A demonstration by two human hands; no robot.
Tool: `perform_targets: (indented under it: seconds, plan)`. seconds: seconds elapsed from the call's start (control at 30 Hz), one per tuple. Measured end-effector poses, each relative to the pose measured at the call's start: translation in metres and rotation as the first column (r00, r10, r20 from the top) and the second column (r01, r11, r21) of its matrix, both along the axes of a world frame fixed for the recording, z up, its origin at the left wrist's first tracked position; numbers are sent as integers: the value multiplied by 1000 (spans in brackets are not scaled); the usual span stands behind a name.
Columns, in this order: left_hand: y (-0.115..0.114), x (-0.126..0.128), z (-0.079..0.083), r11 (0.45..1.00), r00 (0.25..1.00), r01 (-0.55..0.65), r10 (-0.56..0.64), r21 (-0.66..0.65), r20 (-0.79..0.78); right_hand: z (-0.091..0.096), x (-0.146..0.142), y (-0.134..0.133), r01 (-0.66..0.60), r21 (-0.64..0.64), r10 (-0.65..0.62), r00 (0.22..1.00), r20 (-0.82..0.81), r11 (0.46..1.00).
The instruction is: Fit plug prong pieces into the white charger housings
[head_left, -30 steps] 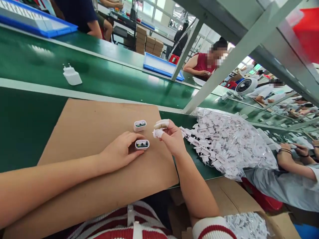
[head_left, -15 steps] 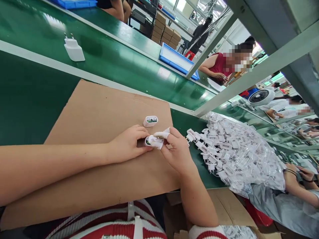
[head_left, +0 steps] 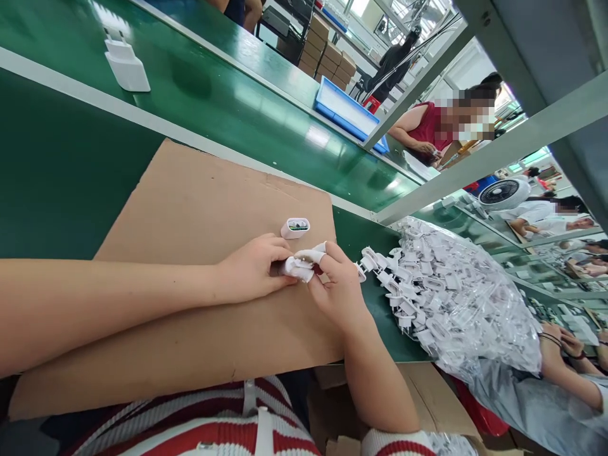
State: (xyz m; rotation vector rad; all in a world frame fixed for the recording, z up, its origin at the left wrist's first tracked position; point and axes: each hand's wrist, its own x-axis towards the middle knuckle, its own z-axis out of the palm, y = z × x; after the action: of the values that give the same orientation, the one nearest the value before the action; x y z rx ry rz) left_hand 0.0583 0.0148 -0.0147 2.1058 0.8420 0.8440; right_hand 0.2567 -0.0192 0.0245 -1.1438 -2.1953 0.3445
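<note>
Shell (head_left: 286,266) is pinched between left hand (head_left: 251,273) and right hand (head_left: 340,290) at the cardboard's (head_left: 190,202) middle, cap (head_left: 303,273) seemingly half pressed on; a second shell (head_left: 295,227) is left uncapped just beyond; caps (head_left: 451,297) are heaped off its right edge.

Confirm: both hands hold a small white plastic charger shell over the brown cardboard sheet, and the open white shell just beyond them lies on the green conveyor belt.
Wrong place: in the head view the open white shell lies on the brown cardboard sheet, not the green belt. The rest stands.

Smooth white plastic shell (head_left: 295,227); matt cardboard sheet (head_left: 190,209)
</note>
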Motion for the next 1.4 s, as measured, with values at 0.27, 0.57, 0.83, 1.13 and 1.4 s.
perform_targets:
  seconds: [0.27, 0.57, 0.83, 1.13, 1.4]
  plan:
    - [-1, -2, 2, 1000, 1000, 7, -7, -16, -18, 6, -2, 4, 59, -20, -56, 992, 116, 998]
    - [6, -8, 40, 975, 962, 28, -86, -222, -259, -3, 16, 15, 65, -238, -133, 950, -283, 969]
    - [128, -51, 109, 912, 898, -233, 69, -337, -436, 21, 101, 14, 646, -307, -528, 755, 388, 699]
    - [227, -51, 44, 610, 544, -792, 729, 34, -414, 5, 74, 30, 322, -482, -453, 873, -183, 815]
    - [147, -28, 62, 702, 649, -661, 712, 267, -268, 3, 57, 30, 153, -597, -426, 835, -349, 788]
